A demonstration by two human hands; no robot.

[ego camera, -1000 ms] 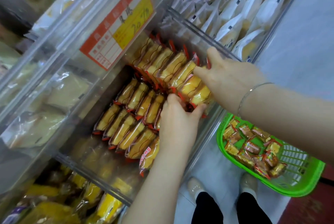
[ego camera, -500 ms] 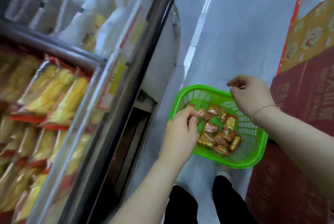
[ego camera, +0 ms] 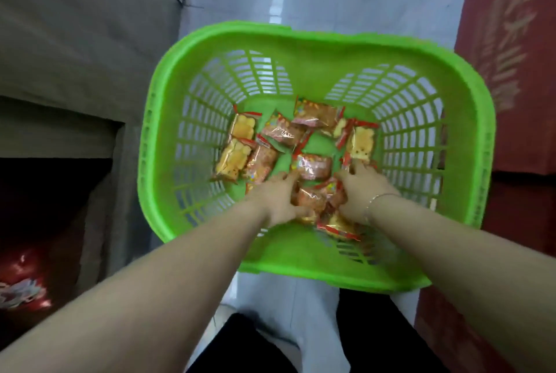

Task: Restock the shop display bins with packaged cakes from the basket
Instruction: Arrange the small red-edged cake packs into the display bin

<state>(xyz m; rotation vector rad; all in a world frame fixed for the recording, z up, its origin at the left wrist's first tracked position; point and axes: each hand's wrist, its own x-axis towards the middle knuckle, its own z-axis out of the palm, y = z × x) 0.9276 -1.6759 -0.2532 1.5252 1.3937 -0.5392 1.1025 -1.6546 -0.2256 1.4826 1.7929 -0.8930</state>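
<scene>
Both hands reach into the green basket on the floor; the left hand and right hand curl their fingers around packaged cakes heaped between them. Slippery wrappers could likely squirt loose from an overfull grab

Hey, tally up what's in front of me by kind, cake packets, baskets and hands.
Packaged cakes: about 10 showing, some hidden under the hands
Green basket: 1
Hands: 2, left hand and right hand
Total: about 13
</scene>
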